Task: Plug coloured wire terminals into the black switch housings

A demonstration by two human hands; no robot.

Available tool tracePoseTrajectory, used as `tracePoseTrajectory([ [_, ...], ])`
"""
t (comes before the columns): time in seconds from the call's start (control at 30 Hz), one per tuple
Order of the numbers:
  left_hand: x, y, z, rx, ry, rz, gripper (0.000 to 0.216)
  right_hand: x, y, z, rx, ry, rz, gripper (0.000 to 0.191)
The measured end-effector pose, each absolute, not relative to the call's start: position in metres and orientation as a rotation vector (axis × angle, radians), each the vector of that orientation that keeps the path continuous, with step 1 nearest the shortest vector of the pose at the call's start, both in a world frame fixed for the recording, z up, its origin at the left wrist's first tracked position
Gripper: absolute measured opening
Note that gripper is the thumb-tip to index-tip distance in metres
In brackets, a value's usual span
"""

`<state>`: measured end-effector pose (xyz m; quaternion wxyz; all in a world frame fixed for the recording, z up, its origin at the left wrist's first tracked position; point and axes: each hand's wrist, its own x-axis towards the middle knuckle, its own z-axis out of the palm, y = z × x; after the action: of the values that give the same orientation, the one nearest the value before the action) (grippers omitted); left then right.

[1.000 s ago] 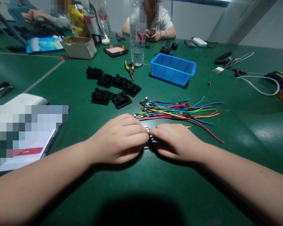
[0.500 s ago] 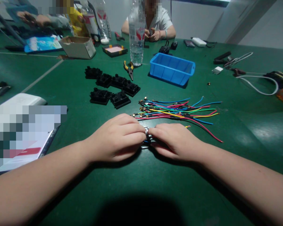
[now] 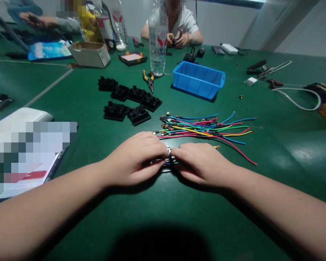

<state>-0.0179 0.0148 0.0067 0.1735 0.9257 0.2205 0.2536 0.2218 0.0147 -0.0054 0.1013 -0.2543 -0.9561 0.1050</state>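
Note:
My left hand [image 3: 142, 157] and my right hand [image 3: 199, 163] meet at the middle of the table, fingers closed around a small black part [image 3: 168, 165] with shiny metal bits. My fingers cover most of it, and a bit of blue shows low between the hands. Just beyond them lies a bunch of coloured wires [image 3: 190, 131] with brass-coloured terminals at their left ends. Several black plastic housings [image 3: 139, 115] sit farther off to the left.
Yellow-handled pliers [image 3: 151, 83] and a blue bin [image 3: 195, 84] lie beyond the wires. A water bottle [image 3: 157, 47] stands behind the pliers, near a cardboard box [image 3: 93, 56]. On the left lies a notebook-like item [image 3: 43, 174]. Across the table sits a person [image 3: 190, 25].
My left fingers have shifted slightly, opening a gap above the thumb and showing more of the small part. My right hand has hardly moved. The person opposite has moved their hands.

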Motion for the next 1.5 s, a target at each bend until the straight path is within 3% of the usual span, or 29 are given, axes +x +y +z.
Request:
tracePoseTrajectory([
  [1.5,-0.019,0.0163,0.0032,2.559,0.692,0.628,0.013,0.2244,0.0148,-0.0085,-0.69,-2.819,0.238,0.04],
])
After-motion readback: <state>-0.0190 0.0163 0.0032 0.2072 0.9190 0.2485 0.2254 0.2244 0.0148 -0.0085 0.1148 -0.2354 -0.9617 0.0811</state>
